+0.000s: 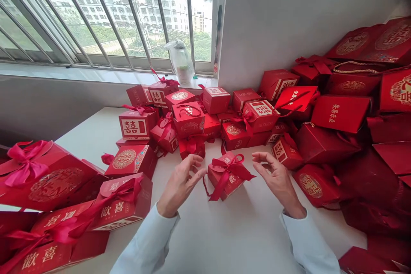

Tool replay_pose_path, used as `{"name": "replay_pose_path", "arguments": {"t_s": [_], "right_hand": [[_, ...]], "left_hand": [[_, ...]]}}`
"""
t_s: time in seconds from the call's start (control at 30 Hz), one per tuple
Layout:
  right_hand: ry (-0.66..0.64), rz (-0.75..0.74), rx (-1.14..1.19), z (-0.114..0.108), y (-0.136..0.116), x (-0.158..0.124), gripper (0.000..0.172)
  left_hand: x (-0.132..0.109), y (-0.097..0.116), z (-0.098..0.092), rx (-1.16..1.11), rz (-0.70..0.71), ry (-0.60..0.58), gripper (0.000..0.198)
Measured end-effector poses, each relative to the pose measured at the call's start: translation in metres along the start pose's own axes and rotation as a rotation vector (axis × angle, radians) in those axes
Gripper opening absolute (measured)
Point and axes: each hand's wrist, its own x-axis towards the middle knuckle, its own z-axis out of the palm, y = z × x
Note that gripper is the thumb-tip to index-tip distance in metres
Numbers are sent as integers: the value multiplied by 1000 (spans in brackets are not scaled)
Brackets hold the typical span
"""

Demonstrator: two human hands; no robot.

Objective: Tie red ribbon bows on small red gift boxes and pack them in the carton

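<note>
A small red gift box [236, 188] tied with a red ribbon bow [228, 167] sits on the white table [221, 239] between my hands. Gold characters show on its front, and a thin cord loops at its left side. Just left of the box is my left hand [183, 184], fingers curved and apart, with nothing in it. On the other side my right hand [276, 180] hovers a little farther off, thumb and fingers spread and also holding nothing. Neither hand appears to touch the box.
Many red boxes [189, 120] are piled along the back of the table. Larger red gift boxes [125, 205] with bows stand at the left. A tall heap of red boxes and bags [340, 113] leans against the right wall. On the windowsill stands a bagged cup [181, 62].
</note>
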Motion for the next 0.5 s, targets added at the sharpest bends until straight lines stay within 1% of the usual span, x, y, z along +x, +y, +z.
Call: {"name": "replay_pose_path", "arguments": {"t_s": [0.07,0.17,0.23,0.33,0.5], "right_hand": [[13,-134,-103,8,-12,1,17],[-4,-290,-245,18,-26,2,14],[-14,-323,-291,24,-32,3,14],[-26,-333,-330,30,-38,7,14],[-73,-343,-372,40,-38,16,14]], "left_hand": [[15,2,10,-43,62,14,29],[31,3,23,-87,82,-20,30],[37,1,27,-101,78,-46,31],[40,0,28,-125,97,-70,30],[43,5,28,-108,156,-114,25]]}}
